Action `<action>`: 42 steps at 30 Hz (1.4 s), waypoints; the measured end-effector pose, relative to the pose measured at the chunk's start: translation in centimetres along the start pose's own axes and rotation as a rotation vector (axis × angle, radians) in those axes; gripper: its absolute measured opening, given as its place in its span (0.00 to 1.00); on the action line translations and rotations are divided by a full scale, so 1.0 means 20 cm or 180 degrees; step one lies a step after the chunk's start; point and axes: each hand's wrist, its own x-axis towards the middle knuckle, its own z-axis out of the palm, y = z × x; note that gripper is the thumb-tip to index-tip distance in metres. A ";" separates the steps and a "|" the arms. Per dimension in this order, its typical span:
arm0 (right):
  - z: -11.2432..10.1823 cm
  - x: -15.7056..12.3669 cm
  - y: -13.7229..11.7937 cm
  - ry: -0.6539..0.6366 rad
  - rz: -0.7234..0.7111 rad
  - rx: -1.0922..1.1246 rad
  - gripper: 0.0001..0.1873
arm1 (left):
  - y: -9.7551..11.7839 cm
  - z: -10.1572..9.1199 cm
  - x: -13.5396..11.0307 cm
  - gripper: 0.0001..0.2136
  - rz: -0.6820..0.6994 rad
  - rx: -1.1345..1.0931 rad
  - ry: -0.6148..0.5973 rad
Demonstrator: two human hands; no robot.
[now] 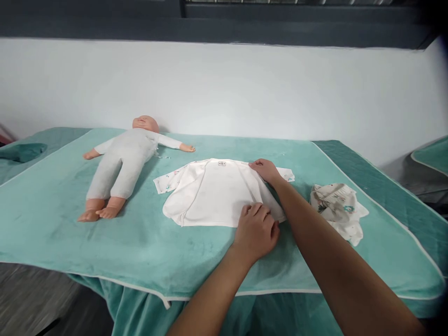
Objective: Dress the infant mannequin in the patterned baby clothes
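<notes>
A person works over a small white long-sleeved fabric baby top [220,196] with patterned cuffs, spread on a turquoise plush cover [140,261] edged in white piping. The right hand [266,170], fingers drawn narrow, touches the top's upper edge near the sleeve on the right; whether it pinches the fabric cannot be told. The left hand [257,229], fingers bent and close together, rests at the top's lower hem, its grip likewise unclear. A small printed label [221,163] marks the top's neckline. Left of the top, a doll with a pale grey cloth body [128,149] lies with arms outstretched; to the top's right sits a crumpled white floral-print cloth [338,210]. Behind the top rises a plain white wall [224,88].
</notes>
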 end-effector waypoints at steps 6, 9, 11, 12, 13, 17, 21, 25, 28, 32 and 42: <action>0.02 0.01 0.00 0.0022 0.0056 -0.0226 0.16 | -0.01 0.02 -0.02 0.11 0.0044 0.0161 0.0074; 0.03 0.02 0.00 0.0024 0.0074 -0.0361 0.16 | 0.00 0.02 -0.02 0.11 -0.0044 0.0199 0.0032; 0.03 0.03 -0.01 0.0010 0.0080 -0.0444 0.16 | 0.00 0.02 -0.01 0.09 -0.0149 0.0213 -0.0041; 0.03 0.03 -0.01 -0.0002 0.0085 -0.0481 0.17 | 0.00 0.02 -0.01 0.08 -0.0200 0.0222 -0.0093; 0.03 0.03 -0.01 -0.0016 0.0090 -0.0514 0.17 | 0.00 0.02 -0.01 0.08 -0.0234 0.0235 -0.0154; 0.03 0.04 -0.02 -0.0055 0.0105 -0.0612 0.17 | 0.00 0.00 0.00 0.10 -0.0197 0.0326 -0.0436; 0.03 0.04 -0.02 -0.0075 0.0097 -0.0649 0.18 | 0.01 -0.01 0.02 0.16 -0.0241 0.0460 -0.0519; 0.03 0.04 -0.03 -0.0088 0.0094 -0.0624 0.19 | 0.02 0.03 0.06 0.17 -0.0234 0.0573 -0.0556; 0.02 0.03 -0.04 -0.0103 0.0090 -0.0579 0.20 | 0.02 0.07 0.09 0.09 -0.0345 0.0654 -0.0604; 0.01 0.01 -0.04 -0.0156 0.0039 -0.0442 0.19 | 0.02 0.08 0.10 0.06 -0.0538 0.0663 -0.0548; -0.04 -0.01 -0.01 -0.0496 0.0010 0.0439 0.20 | 0.01 0.09 0.07 0.07 -0.0138 0.0403 -0.0420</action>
